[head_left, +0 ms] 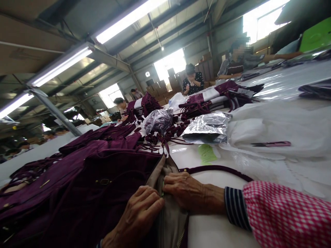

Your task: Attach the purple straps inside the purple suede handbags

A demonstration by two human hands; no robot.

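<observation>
A dark purple handbag (124,172) lies before me with its mouth parted, showing the grey-beige lining (174,224). My left hand (141,213) is closed on the near edge of the opening, fingers curled over the fabric. Facing it, my right hand (184,189) is closed in a pinch on the lining at the opening; a small greenish bit shows beside its fingertips. The fingertips of both hands are partly hidden in the folds. A purple handle (219,167) arcs behind my right wrist, and zipper teeth (181,238) show low on the bag's right edge.
More purple bags (103,136) lie to the left. Ahead are a silver plastic bag (208,125), a clear bag of purple pieces (158,121) and stacked purple pieces (214,94). A cutter (274,144) rests on white sheeting at right. Several people sit farther off.
</observation>
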